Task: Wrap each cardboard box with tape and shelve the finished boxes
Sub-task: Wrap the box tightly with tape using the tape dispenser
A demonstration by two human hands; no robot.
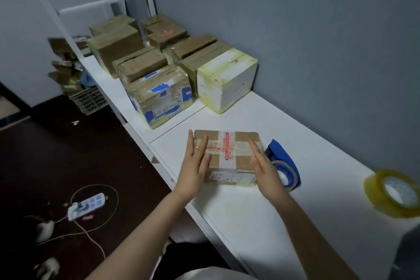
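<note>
A flat brown cardboard box (236,143) with clear tape and a red-printed strip across its top lies on the white table (250,207). My left hand (195,166) rests flat on the box's left part, fingers straight. Along the box's right edge my right hand (264,168) lies with straight fingers. A blue tape dispenser (284,166) with a roll in it sits just right of the box, partly behind my right hand. Further right lies a loose roll of yellowish clear tape (395,193).
Several taped boxes stand at the far end of the table, among them a white one (227,79) and a blue-marked one (159,95). A white shelf frame (102,2) rises behind. On the dark floor lie a power strip (87,206), cables and a crate (88,100).
</note>
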